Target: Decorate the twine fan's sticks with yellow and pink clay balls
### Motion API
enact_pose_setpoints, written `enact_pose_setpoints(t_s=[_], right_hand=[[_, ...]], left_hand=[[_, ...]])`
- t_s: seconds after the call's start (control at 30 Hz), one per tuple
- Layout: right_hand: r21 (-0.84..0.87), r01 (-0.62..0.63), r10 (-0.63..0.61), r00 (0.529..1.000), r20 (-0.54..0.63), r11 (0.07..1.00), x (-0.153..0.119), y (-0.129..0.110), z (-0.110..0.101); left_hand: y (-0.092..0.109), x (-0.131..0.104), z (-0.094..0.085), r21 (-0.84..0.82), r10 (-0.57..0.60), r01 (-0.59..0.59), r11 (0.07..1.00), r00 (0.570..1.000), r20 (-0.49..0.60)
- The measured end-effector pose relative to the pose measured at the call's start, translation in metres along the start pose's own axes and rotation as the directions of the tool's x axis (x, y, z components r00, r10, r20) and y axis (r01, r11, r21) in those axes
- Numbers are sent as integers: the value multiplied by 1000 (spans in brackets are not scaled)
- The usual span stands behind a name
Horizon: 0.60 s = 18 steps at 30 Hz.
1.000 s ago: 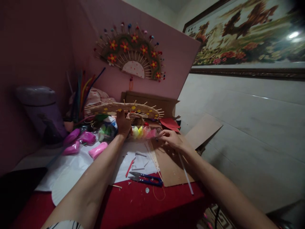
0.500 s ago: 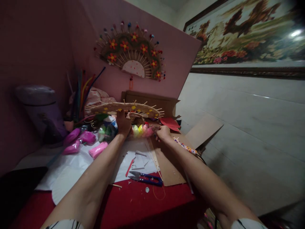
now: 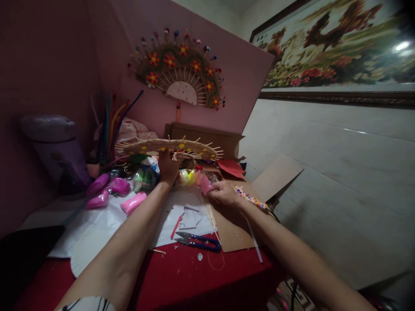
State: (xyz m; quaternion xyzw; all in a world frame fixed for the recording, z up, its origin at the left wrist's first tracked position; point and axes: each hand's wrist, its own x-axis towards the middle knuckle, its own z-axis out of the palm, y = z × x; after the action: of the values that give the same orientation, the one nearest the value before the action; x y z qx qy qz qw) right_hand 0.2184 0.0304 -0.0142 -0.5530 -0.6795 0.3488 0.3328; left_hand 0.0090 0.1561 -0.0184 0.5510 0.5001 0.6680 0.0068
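A curved woven piece point(image 3: 152, 146) with thin sticks and yellow dots stands at the back of the table. My left hand point(image 3: 167, 167) is closed on its lower edge near the middle; the fingertips are partly hidden. To the right, the fingers of my right hand point(image 3: 223, 193) are closed on a pink clay packet point(image 3: 205, 184). Yellow clay packets point(image 3: 188, 177) lie between my hands. Green packets point(image 3: 144, 179) are left of my left hand, with bright pink packets point(image 3: 119, 186) further left.
Blue snips point(image 3: 198, 242), paper strips point(image 3: 189, 218) and thin sticks point(image 3: 212, 216) lie in front. Cardboard point(image 3: 231, 233) is below my right hand. A purple bottle point(image 3: 58, 160) stands left. A decorated fan point(image 3: 181, 65) hangs on the pink wall.
My right hand has moved slightly down and toward me, and its fingers are now at the pink packet. My left hand and the curved piece have stayed in place.
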Motion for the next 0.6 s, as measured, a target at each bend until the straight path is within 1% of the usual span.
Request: enact_pose_setpoints(t_s=[0.03, 0.1, 0.17, 0.2, 0.23, 0.3, 0.33, 0.37, 0.4, 0.43, 0.47, 0.5, 0.53, 0.6], right_hand=[[-30, 26, -26, 1000, 12, 999, -3, 0, -2], [-21, 38, -38, 999, -12, 999, -8, -1, -10], [34, 4, -2, 998, -60, 999, -16, -5, -26], [67, -29, 35, 996, -81, 997, -21, -8, -36], [92, -75, 82, 993, -79, 993, -27, -12, -47], [83, -146, 145, 989, 12, 986, -41, -22, -69], [80, -166, 164, 986, 29, 983, -47, -29, -78], [97, -178, 173, 983, 55, 979, -53, -37, -83], [140, -163, 156, 986, 58, 977, -57, -46, -86], [196, -123, 117, 992, 44, 973, -58, -56, -84], [249, -73, 68, 997, 28, 966, -57, -67, -77], [285, -31, 26, 999, 22, 958, -54, -78, -67], [303, -8, -6, 999, 45, 953, -49, -89, -52], [360, -5, -48, 989, 138, 933, -32, -110, -15]], left_hand=[[-1, 0, 0, 3, -1, 1, 1000, 1000, 3], [-1, 1, 0, 4, -6, 6, 1000, 1000, 5], [-2, 1, 0, -1, -12, 12, 1000, 1000, 1], [-1, 0, 0, -6, -13, 13, 1000, 1000, -2], [-1, 0, 0, -10, -12, 12, 1000, 1000, -4], [0, -1, 0, -14, -8, 8, 1000, 1000, -4], [1, -1, 0, -12, -4, 4, 1000, 1000, -4], [1, 0, 1, -10, -1, 1, 1000, 1000, -4], [1, 1, 1, -8, 1, -1, 1000, 1000, -5], [2, 2, 0, -8, 1, -1, 1000, 1000, -7], [2, 3, 0, -11, 1, -1, 1000, 1000, -9], [2, 3, 0, -19, 0, 0, 1000, 1000, -7], [1, 3, -1, -36, -4, 4, 999, 1000, -1], [0, -3, -3, -83, -12, 14, 996, 1000, 26]])
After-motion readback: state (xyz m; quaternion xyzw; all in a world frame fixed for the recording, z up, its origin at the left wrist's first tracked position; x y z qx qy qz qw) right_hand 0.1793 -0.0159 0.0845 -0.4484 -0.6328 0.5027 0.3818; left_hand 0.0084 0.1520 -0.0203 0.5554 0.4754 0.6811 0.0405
